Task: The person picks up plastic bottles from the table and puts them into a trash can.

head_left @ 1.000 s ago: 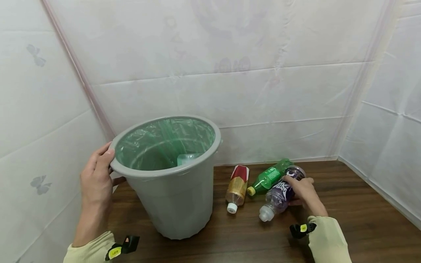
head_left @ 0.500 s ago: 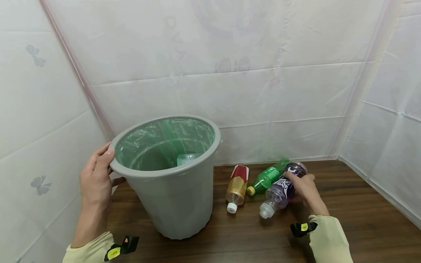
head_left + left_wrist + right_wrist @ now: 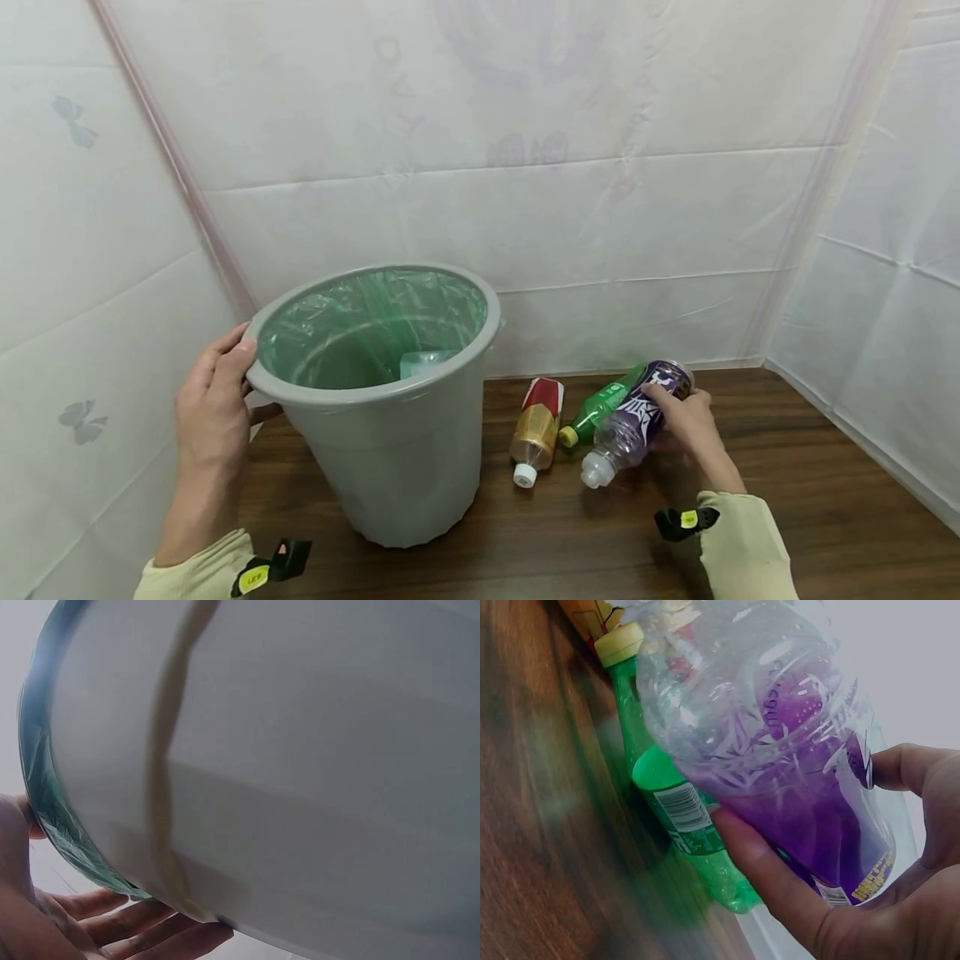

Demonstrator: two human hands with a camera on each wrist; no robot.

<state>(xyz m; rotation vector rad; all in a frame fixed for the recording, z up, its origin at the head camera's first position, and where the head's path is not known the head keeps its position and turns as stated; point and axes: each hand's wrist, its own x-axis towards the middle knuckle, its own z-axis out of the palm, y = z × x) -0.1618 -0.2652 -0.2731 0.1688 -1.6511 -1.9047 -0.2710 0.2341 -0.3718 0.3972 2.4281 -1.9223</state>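
Observation:
My left hand (image 3: 213,408) grips the left rim of a grey trash bin (image 3: 397,467), thumb on top and fingers on the outer side. In the left wrist view, those fingers lie along the bin's wall (image 3: 322,780). A green bag (image 3: 360,317) lines the bin, and a clear plastic piece (image 3: 423,362) shows inside. My right hand (image 3: 686,421) holds a clear plastic bottle (image 3: 637,417) with a purple label, its cap end pointing to the front left. In the right wrist view, thumb and fingers clasp the purple bottle (image 3: 802,772) from both sides.
Just behind the purple bottle lies a green bottle (image 3: 600,412) with a yellow cap, partly covered by it. A bottle with a red and gold label (image 3: 537,425) lies between them and the bin. White sheeting (image 3: 637,217) walls in the brown wooden table (image 3: 570,542).
My right hand has raised the purple bottle slightly and shifted it a little left, so it covers more of the green bottle. The left hand stays on the rim.

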